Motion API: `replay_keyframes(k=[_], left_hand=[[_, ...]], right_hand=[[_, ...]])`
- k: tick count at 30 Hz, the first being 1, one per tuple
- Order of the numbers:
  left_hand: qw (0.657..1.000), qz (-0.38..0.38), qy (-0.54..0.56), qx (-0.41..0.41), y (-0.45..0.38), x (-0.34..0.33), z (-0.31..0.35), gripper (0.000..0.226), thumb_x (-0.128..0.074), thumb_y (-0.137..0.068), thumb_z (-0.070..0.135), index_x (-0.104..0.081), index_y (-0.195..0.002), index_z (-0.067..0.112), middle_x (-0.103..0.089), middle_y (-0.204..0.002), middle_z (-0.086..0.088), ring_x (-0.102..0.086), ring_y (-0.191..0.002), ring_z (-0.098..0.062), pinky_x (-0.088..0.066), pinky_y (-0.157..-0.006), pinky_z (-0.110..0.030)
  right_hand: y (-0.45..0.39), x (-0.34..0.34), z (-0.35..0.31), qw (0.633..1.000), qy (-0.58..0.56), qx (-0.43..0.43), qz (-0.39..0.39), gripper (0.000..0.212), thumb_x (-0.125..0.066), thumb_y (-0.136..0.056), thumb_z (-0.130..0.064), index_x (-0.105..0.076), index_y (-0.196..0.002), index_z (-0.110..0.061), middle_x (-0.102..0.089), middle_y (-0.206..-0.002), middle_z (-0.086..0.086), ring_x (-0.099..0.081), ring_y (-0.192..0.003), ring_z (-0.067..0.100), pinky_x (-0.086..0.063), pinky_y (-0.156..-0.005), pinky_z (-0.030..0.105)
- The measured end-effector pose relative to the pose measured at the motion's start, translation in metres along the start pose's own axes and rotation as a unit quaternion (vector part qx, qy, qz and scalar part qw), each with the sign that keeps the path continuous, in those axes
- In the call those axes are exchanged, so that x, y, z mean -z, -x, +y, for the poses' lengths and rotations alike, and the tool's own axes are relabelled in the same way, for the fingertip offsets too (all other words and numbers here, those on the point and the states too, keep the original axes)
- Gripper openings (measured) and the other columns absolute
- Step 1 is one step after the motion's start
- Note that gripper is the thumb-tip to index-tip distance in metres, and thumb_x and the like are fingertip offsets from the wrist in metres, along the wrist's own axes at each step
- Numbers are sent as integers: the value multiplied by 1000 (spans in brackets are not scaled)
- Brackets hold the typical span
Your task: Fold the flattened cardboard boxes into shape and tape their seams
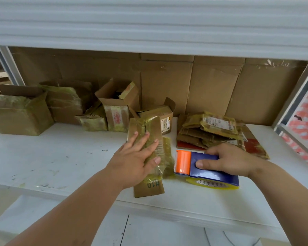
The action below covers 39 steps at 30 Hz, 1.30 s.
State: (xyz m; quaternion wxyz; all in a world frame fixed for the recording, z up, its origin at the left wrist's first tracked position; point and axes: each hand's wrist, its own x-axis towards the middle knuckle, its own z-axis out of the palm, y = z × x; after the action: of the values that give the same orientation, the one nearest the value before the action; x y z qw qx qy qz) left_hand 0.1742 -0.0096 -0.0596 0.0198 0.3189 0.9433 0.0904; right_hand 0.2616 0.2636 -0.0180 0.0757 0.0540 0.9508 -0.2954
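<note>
left hand (137,160) flat on box (148,157) — shelf edge (185,206) | right hand (228,160) grips dispenser (205,168)

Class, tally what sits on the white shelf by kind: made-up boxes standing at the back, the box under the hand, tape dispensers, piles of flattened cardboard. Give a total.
Made-up boxes at the back: 5
Box under the left hand: 1
Tape dispensers, in the right hand grip: 1
Piles of flattened cardboard: 1
Total: 8
</note>
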Motion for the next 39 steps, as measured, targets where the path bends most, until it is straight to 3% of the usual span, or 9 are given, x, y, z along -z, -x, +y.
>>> replay_keyframes(k=[4,10,14,16,19,23,29,33,39], left_hand=[[1000,-2,1,-7,-2,1,-1,61,-13,-92,71,2,-150,55,20,-159,25,28,-146,-7,-6,-123,-41],[1000,-5,3,-6,-2,3,-3,60,-13,-93,70,2,-149,56,19,-159,26,28,-146,-6,-7,-124,-41],[1000,-3,28,7,-2,4,-11,59,-15,-93,70,1,-149,57,18,-158,28,27,-145,-2,-9,-121,-40],[999,-4,38,4,-3,3,-11,60,-17,-94,70,0,-150,56,17,-159,28,28,-145,-2,-11,-121,-40],[999,6,43,-5,-4,0,-9,63,-15,-91,71,-2,-150,54,15,-160,25,27,-145,-4,-10,-121,-40],[999,14,49,-5,-2,-2,-9,70,-10,-86,74,-3,-152,51,14,-162,23,27,-146,-5,-11,-121,-41],[999,31,45,-6,-5,-9,-8,82,2,-75,81,-2,-151,52,14,-161,24,28,-145,-4,-20,-120,-55],[998,32,49,-10,-5,-9,-6,81,0,-77,80,-4,-152,51,13,-162,23,26,-146,-6,-19,-121,-51],[998,34,48,-7,-4,-7,-3,85,1,-74,80,-5,-153,50,12,-163,21,25,-147,-8,-17,-122,-47]], right_hand=[[5,8,5,1000,-5,8,8,36,-59,-67,-72,-63,-53,-39,-60,-55,-13,-55,-52,-1,-34,-54,18],[2,12,7,996,70,64,8,27,-64,-80,-64,-59,-57,-51,-54,-54,-17,-50,-53,2,-34,-57,21],[-2,19,8,985,164,58,11,37,-60,-80,-70,-62,-69,-35,-64,-66,-12,-59,-63,3,-42,-59,23],[-6,20,6,976,214,42,15,44,-56,-80,-75,-63,-76,-31,-65,-72,-8,-61,-70,6,-51,-66,31],[-11,15,-1,966,255,20,27,50,-52,-79,-78,-62,-77,-30,-63,-74,-7,-59,-72,8,-51,-72,36],[-14,4,-9,963,267,2,26,50,-49,-81,-79,-59,-76,-30,-59,-72,-7,-55,-71,6,-42,-61,29],[-30,-7,-24,962,269,-34,5,52,-48,-79,-82,-55,-76,-30,-55,-72,-8,-53,-71,8,-37,-58,28],[-39,-5,-36,968,241,-69,-27,59,-52,-78,-81,-67,-85,-24,-65,-83,-2,-61,-79,14,-46,-67,32],[-51,-5,-48,973,191,-101,-76,54,-59,-79,-75,-52,-73,-22,-56,-79,-2,-54,-74,14,-36,-60,30]])
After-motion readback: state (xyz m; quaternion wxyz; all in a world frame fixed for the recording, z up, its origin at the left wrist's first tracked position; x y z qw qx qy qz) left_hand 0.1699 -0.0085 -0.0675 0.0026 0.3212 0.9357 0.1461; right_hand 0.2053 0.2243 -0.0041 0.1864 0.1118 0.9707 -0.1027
